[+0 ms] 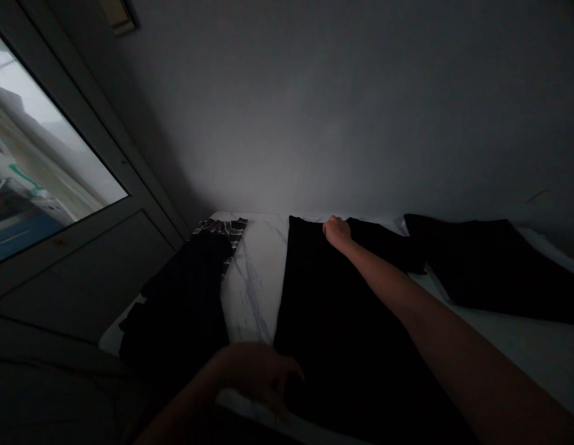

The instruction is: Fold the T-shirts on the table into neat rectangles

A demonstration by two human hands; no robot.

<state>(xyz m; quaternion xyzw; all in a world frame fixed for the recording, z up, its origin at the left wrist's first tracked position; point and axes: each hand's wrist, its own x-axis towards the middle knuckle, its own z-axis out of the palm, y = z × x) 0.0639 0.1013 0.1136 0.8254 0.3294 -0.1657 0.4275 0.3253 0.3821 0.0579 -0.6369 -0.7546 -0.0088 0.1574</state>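
A black garment [324, 309] lies spread on the white marble-patterned table [254, 278], with a sleeve-like part reaching to the right. It is too dark to tell its exact kind. At its far edge, my right hand [337, 231] is closed on the cloth, the forearm crossing above the garment. My left hand [259, 374] is near the garment's lower left side, fingers and thumb apart. Deep shadow there hides whether its fingertips touch the cloth.
On the left lies a heap of dark clothes [180, 303] with a striped patterned cloth [233, 232] under it. Another black folded garment [495, 266] rests at the right. A grey wall [337, 111] stands behind the table, and a door with a glass pane [129, 167] at the left.
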